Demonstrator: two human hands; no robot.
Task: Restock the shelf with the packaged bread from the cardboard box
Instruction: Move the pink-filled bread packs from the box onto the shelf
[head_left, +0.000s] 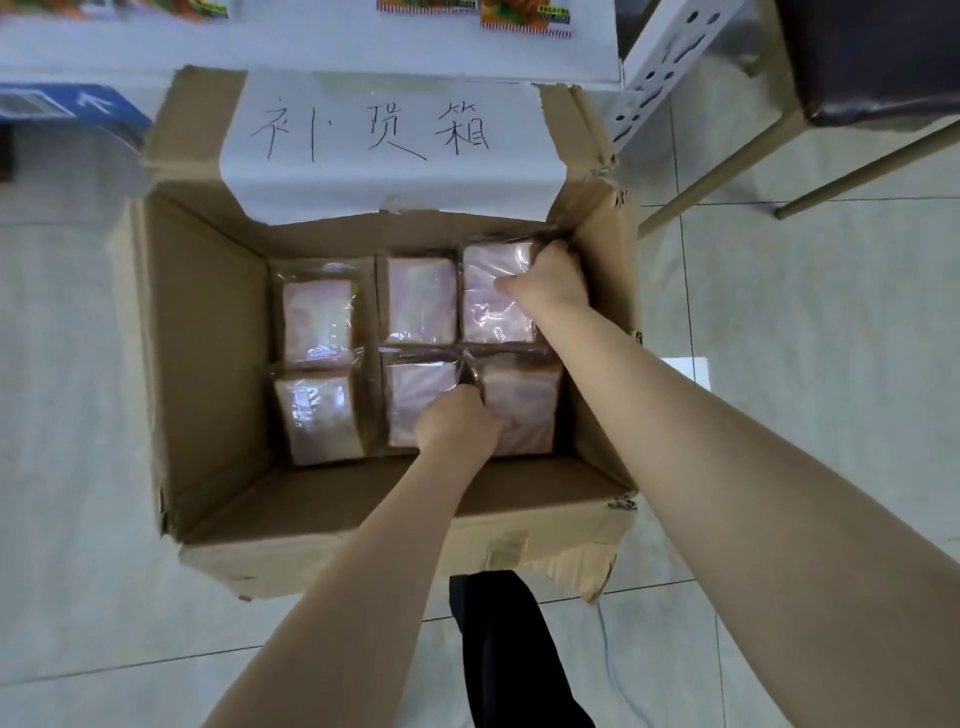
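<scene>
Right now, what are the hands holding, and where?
Right hand grips far-right bread pack, right edge; left hand grips near-right bread pack, left edge.

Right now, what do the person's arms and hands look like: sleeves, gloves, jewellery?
The left forearm and right forearm are bare as far as the frame shows, with no sleeve in view. The left hand and right hand wear no gloves, and no watch, bracelet or ring shows. The only clothing visible is a black garment low in the frame.
</scene>
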